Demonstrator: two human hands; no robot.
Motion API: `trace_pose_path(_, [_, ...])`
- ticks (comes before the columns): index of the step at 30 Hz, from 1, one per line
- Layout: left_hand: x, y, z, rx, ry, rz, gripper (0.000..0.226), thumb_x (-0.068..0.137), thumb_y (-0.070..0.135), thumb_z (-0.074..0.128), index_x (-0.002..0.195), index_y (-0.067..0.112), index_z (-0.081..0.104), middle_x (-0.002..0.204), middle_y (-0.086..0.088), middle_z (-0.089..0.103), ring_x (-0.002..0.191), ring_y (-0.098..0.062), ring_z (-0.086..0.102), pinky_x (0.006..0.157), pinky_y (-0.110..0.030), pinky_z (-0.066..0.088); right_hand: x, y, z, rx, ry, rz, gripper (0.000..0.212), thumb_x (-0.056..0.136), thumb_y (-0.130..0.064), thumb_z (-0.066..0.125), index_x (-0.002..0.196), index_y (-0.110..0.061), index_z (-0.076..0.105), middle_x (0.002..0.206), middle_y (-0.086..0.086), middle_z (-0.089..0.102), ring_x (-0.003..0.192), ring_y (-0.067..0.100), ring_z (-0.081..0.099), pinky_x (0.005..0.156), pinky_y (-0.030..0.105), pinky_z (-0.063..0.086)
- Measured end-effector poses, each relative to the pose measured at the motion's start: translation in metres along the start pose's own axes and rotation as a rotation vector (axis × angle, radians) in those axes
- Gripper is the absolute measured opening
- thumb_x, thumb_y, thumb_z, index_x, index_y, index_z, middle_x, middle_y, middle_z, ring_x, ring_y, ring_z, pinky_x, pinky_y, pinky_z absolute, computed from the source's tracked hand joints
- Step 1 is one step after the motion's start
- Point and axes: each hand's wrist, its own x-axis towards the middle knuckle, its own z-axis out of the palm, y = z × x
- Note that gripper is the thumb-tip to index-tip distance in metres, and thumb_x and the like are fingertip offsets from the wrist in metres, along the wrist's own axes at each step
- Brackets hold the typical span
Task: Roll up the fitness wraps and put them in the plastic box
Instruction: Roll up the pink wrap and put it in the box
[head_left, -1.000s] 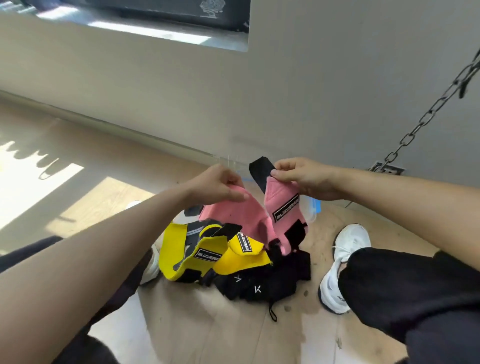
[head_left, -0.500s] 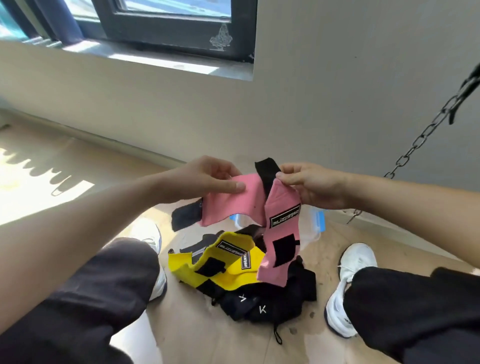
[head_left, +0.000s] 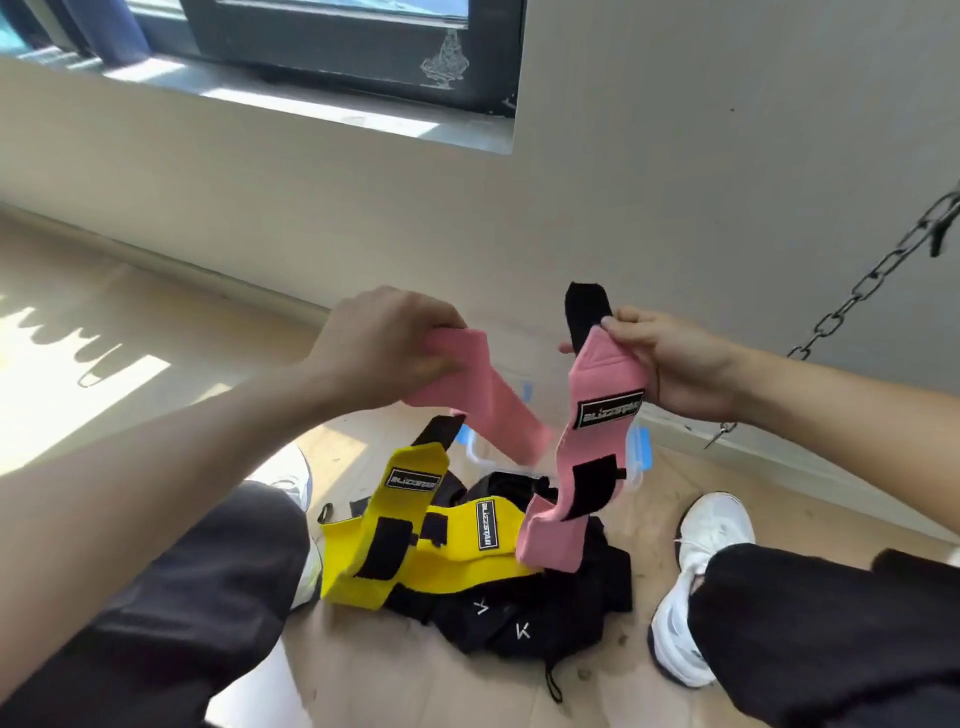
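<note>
Slack is leaving the pink wrap (head_left: 602, 379) as my left hand (head_left: 379, 348) and right hand (head_left: 680, 369), each gripping an end, are drawing apart; I'm judging rolling is starting next.

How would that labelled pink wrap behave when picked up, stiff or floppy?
Probably floppy: the pink wrap hangs limp and folds below where the right hand pinches it. Likely light, since a pinch near its top holds it. Its black patch may cling to cloth.
</note>
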Motion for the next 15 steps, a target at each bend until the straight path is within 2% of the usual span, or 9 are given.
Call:
trace_pose_path(2, [-0.003,0.000,0.001,0.022,0.036,0.056,0.030,0.085,0.048,0.062,0.109,0.035,0.075,0.096,0.013,0.074,0.086,-0.023,0.066,0.066,-0.035,0.050,-0.004,-0.002,0.008,0.002,-0.065,0.024,0.035,0.104,-0.020,0.044,0.132,-0.005,0.056,0.140,0.013,0.061,0.111,0.022,0.063,0.107,0.043,0.044])
trace_pose_path(3, [-0.004,0.002,0.001,0.022,0.039,0.100,0.033,0.084,0.049,0.060,0.109,0.035,0.076,0.095,0.013,0.074,0.084,-0.023,0.067,0.064,-0.035,0.051,-0.005,-0.002,0.013,0.001,-0.101,0.033,0.044,0.102,-0.022,0.047,0.140,-0.002,0.049,0.147,0.016,0.053,0.116,0.025,0.058,0.112,0.048,0.037])
trace_pose_path(5, [-0.007,0.009,-0.001,0.012,0.049,0.203,0.032,0.084,0.046,0.061,0.108,0.033,0.077,0.089,0.013,0.073,0.073,-0.022,0.065,0.058,-0.037,0.053,-0.004,-0.003,0.023,0.007,-0.167,0.039,0.057,0.097,-0.026,0.051,0.148,-0.002,0.040,0.155,0.021,0.039,0.120,0.028,0.051,0.115,0.054,0.030])
trace_pose_path(6, [-0.008,0.012,-0.002,0.006,0.059,0.247,0.029,0.085,0.044,0.063,0.107,0.033,0.078,0.085,0.013,0.072,0.068,-0.020,0.063,0.055,-0.037,0.053,-0.005,-0.004,0.029,0.010,-0.192,0.041,0.056,0.098,-0.026,0.051,0.147,-0.002,0.040,0.155,0.021,0.040,0.120,0.028,0.052,0.116,0.055,0.030])
trace_pose_path(7, [-0.008,0.015,-0.003,-0.003,0.067,0.288,0.025,0.086,0.042,0.065,0.106,0.033,0.078,0.082,0.012,0.070,0.064,-0.019,0.061,0.051,-0.038,0.053,-0.004,-0.004,0.033,0.014,-0.212,0.043,0.050,0.100,-0.026,0.049,0.144,-0.002,0.044,0.151,0.020,0.047,0.117,0.027,0.055,0.114,0.054,0.035])
trace_pose_path(9, [-0.008,0.019,-0.005,0.004,0.082,0.369,0.019,0.089,0.039,0.069,0.104,0.033,0.078,0.075,0.011,0.067,0.059,-0.017,0.057,0.046,-0.034,0.049,-0.003,-0.004,0.040,0.032,-0.269,0.052,0.032,0.103,-0.025,0.046,0.129,-0.008,0.053,0.125,0.017,0.061,0.105,0.025,0.061,0.100,0.045,0.046])
trace_pose_path(12, [-0.013,0.022,-0.008,0.044,0.136,0.435,0.014,0.092,0.039,0.070,0.099,0.032,0.080,0.071,0.010,0.065,0.058,-0.016,0.057,0.041,-0.030,0.042,-0.004,-0.004,0.044,0.073,-0.319,0.081,0.018,0.101,-0.025,0.048,0.116,-0.015,0.054,0.102,0.008,0.059,0.091,0.021,0.060,0.086,0.036,0.050])
trace_pose_path(14, [-0.017,0.022,-0.010,0.059,0.198,0.429,0.017,0.094,0.040,0.067,0.096,0.030,0.081,0.071,0.010,0.066,0.059,-0.016,0.060,0.040,-0.030,0.043,-0.005,-0.005,0.045,0.058,-0.289,0.069,0.013,0.102,-0.022,0.046,0.105,-0.013,0.055,0.090,0.005,0.058,0.083,0.018,0.060,0.080,0.033,0.052])
trace_pose_path(15, [-0.018,0.021,-0.011,0.066,0.232,0.416,0.017,0.094,0.039,0.067,0.095,0.029,0.081,0.073,0.009,0.067,0.061,-0.016,0.061,0.040,-0.030,0.043,-0.006,-0.005,0.045,0.051,-0.257,0.049,0.016,0.104,-0.019,0.044,0.097,-0.013,0.058,0.086,0.004,0.058,0.080,0.017,0.060,0.079,0.032,0.053])
